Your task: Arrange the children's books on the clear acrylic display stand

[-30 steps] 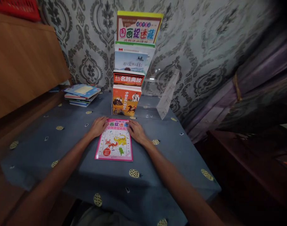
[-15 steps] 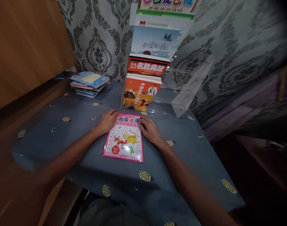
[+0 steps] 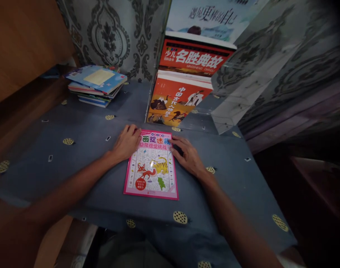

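Note:
A pink-bordered children's picture book (image 3: 153, 169) lies flat on the cloth, its cover showing a red fox and a yellow tiger. My left hand (image 3: 127, 142) holds its upper left edge, with the fingers bent and covering part of the title. At the upper right edge, my right hand (image 3: 188, 154) grips with thumb and fingers against the side. Just beyond the book stands a clear acrylic rack (image 3: 228, 108) of upright books. Its lowest one is an orange book (image 3: 175, 102), with a red book (image 3: 192, 57) and a pale blue book (image 3: 206, 18) above.
A stack of several books (image 3: 95, 85) sits at the back left of the table, near a wooden panel (image 3: 24, 44). The blue tablecloth (image 3: 83, 171) has a pineapple print. Patterned wallpaper (image 3: 108, 33) rises behind the table.
The view has tipped downward and come nearer, so the rack's top book has left the picture. Both hands remain on the picture book's edges, and it still lies flat.

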Demonstrator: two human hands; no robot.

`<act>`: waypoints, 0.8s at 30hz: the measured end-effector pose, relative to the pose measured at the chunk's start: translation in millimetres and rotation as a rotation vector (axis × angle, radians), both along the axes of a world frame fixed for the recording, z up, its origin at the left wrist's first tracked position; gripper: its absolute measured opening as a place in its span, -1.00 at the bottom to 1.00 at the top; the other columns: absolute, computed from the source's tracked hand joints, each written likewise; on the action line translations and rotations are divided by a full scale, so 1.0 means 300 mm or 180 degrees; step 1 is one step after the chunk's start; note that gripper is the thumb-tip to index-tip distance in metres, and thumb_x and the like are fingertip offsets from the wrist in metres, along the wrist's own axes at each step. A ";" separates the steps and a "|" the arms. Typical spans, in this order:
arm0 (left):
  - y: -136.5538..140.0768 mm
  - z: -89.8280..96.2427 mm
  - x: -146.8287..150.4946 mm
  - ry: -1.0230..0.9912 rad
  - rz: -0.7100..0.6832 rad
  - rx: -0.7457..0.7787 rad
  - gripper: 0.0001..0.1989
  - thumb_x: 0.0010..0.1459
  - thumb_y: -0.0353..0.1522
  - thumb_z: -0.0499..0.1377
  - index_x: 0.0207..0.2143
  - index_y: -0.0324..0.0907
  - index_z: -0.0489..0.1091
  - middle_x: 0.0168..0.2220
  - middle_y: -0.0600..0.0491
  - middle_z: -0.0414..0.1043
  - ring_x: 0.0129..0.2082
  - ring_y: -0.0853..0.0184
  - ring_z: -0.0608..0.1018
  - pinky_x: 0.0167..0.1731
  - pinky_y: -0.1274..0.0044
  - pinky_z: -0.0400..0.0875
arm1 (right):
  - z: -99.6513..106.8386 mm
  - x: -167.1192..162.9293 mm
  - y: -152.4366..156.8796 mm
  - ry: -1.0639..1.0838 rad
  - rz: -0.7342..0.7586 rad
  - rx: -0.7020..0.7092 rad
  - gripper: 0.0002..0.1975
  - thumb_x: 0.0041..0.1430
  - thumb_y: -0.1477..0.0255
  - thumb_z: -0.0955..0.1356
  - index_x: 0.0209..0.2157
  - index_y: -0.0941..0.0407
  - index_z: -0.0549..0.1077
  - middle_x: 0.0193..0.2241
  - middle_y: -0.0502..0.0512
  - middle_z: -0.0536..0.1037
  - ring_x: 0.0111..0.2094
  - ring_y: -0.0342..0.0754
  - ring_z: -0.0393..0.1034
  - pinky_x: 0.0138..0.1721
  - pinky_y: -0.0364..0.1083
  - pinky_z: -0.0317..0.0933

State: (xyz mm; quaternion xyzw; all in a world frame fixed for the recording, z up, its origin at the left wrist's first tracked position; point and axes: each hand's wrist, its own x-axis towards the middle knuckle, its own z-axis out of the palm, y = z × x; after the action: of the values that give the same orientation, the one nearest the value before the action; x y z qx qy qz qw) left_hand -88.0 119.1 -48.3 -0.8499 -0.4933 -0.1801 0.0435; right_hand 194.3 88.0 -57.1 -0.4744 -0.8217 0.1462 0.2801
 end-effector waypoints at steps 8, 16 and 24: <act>-0.003 0.002 0.009 0.0080 0.0054 0.0063 -0.63 0.38 -0.37 -0.06 0.02 -0.34 0.45 -0.06 -0.19 0.39 -0.07 0.10 0.38 0.00 0.24 0.37 | -0.002 0.000 0.004 0.0025 0.0009 0.0054 -0.60 0.37 0.20 0.24 0.08 0.06 0.49 0.13 0.26 0.49 0.18 0.19 0.35 0.18 0.24 0.24; 0.011 -0.015 -0.005 -0.0129 -0.0086 0.0127 -0.63 0.35 -0.36 -0.04 0.01 -0.31 0.47 -0.10 -0.19 0.40 -0.10 0.10 0.39 0.01 0.23 0.37 | -0.023 -0.007 0.017 -0.0102 -0.0023 0.0101 -0.51 0.36 0.11 0.22 0.15 0.09 0.43 0.22 0.27 0.40 0.25 0.20 0.27 0.26 0.25 0.15; 0.016 -0.023 -0.023 -0.0266 -0.0157 0.0135 -0.64 0.34 -0.34 -0.01 0.03 -0.24 0.47 -0.08 -0.13 0.40 -0.09 0.15 0.41 0.03 0.28 0.37 | -0.025 -0.020 0.044 -0.0455 -0.0067 -0.0012 -0.44 0.37 0.10 0.21 0.24 0.12 0.34 0.33 0.31 0.24 0.34 0.24 0.13 0.28 0.26 0.11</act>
State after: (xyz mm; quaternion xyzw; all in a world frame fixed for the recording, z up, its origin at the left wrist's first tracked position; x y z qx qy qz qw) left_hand -94.9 123.8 -55.0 -0.8524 -0.4697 -0.2268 0.0364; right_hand 188.2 101.2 -64.7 -0.4927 -0.8343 0.1106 0.2213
